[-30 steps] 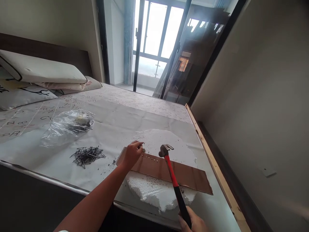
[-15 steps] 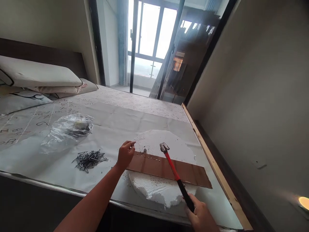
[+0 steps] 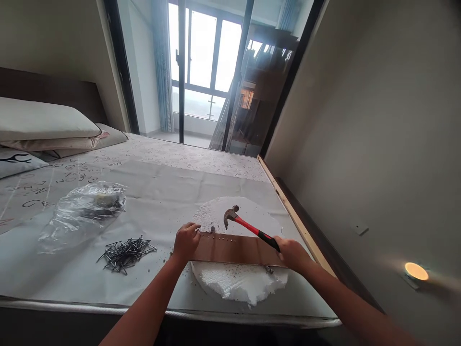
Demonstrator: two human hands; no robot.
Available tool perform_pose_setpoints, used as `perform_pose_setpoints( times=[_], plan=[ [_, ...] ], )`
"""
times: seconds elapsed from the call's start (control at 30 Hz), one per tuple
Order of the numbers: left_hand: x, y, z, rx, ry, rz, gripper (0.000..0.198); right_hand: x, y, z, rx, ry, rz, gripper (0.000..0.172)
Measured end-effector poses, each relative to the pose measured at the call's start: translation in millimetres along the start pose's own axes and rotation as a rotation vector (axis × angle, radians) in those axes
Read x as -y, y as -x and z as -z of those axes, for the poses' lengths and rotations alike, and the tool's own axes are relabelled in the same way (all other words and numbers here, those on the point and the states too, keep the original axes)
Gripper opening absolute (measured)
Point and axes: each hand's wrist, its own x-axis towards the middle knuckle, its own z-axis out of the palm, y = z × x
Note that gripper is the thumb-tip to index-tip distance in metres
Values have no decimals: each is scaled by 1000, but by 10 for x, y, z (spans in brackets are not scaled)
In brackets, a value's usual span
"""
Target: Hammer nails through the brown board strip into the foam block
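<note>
My right hand (image 3: 292, 252) grips the black handle of a claw hammer (image 3: 248, 227), whose red shaft leads to a grey head held over the far side of the board. Beneath it a brown board (image 3: 236, 252) lies across a rough-edged white foam slab (image 3: 230, 282). A row of small pale spots runs along the board's far side. At the board's left end is my left hand (image 3: 186, 242), fingers curled together; what they hold, if anything, is too small to make out. A small grey piece (image 3: 212, 229) sits near these fingers.
A heap of nails (image 3: 126, 253) lies left of the board, with a clear plastic bag (image 3: 86, 211) behind it. A wooden strip (image 3: 295, 216) edges the bed on the right. Pillows (image 3: 46, 120) are at the far left.
My right hand has moved up and away from me, and the hammer has swung flatter, its claw now turned left. The view has shifted right. My left hand stays by the board's end.
</note>
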Motion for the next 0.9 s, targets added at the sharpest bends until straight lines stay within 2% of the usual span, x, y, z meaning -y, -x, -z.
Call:
perform_pose_setpoints(
  times=[0.17, 0.33, 0.53, 0.73, 0.83, 0.9],
  plan=[
    [-80, -7, -15, 132, -127, -20, 29, -32, -633, 65, -27, 40, 61, 29],
    [-68, -82, -80, 164, -213, -16, 29, -121, -1014, 23, -26, 33, 119, 27],
    [-82, -324, -203, 270, -329, -32, 24, -329, -1238, -88, -61, -20, 123, 23],
    [-147, -514, -289, 438, -369, -28, 23, -467, -1380, -218, -62, -82, 122, 36],
    [-205, -580, -330, 493, -380, -55, 21, -516, -1435, -265, -51, -129, 97, 45],
    [-242, -620, -329, 511, -396, -90, 21, -541, -1450, -269, -56, -156, 74, 44]
  ],
)
